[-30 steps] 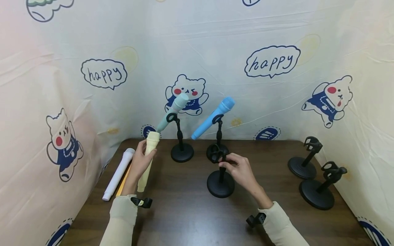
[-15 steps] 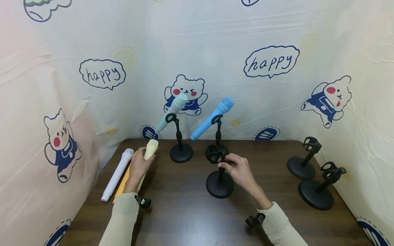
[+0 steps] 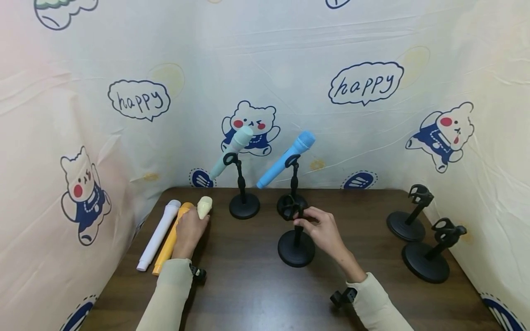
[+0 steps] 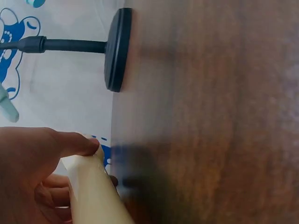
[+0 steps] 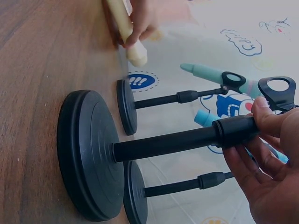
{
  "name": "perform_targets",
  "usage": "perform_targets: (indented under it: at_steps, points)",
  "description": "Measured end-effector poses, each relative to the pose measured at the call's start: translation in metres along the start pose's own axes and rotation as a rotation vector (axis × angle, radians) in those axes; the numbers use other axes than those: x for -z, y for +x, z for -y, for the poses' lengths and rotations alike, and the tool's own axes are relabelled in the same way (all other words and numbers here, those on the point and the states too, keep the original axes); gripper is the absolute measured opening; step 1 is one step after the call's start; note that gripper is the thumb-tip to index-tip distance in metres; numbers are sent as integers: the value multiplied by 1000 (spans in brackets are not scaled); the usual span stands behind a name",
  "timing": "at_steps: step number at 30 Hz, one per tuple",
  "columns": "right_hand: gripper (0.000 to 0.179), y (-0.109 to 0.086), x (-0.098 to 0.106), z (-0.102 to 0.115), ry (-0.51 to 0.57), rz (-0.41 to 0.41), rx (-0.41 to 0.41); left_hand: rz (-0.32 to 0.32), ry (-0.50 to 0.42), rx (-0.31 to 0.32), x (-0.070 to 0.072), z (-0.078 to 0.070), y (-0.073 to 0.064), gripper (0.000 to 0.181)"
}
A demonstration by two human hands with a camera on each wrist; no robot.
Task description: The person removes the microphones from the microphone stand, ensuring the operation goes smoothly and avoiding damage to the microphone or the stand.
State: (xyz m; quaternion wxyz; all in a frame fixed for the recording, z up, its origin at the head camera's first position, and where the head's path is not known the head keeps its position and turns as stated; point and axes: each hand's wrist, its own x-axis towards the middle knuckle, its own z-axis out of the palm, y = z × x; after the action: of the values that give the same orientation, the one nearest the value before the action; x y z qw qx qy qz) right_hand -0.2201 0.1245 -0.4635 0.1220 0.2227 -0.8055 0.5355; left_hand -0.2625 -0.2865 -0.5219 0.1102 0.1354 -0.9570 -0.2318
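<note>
My left hand (image 3: 191, 233) grips a pale yellow microphone (image 4: 93, 191), its thumb across the barrel near the head. In the head view only the microphone's head shows past the fingers; the hand hides the rest. My right hand (image 3: 322, 229) holds a black microphone stand (image 5: 168, 143) by the upper pole, just under its ring clip (image 5: 276, 88). That clip has no microphone in it. The stand's round base (image 3: 296, 248) sits at the middle of the table. Left of my left hand lie an orange microphone (image 3: 169, 248) and a white microphone (image 3: 158, 235), side by side.
Behind, a mint microphone (image 3: 232, 151) and a blue microphone (image 3: 285, 159) rest tilted in the clips of two black stands. At the right edge stand two more black stands (image 3: 406, 225) without microphones. A printed cloth (image 3: 265, 55) walls the table (image 3: 248, 289) at the back and sides.
My left hand has lowered with the pale yellow microphone, whose head tips toward the table's back and sinks in view. More of the orange microphone shows. My right hand stays on the stand.
</note>
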Motion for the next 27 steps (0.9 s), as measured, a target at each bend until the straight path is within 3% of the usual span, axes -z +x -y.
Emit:
perform_targets:
  at_steps: [8, 27]
  points:
    - [3, 0, 0, -1, 9, -10, 15, -10, 87, -37, -4, 0, -4, 42]
    - [5, 0, -1, -1, -4, -1, -4, -92, 160, -46, 0, -5, -14, 37]
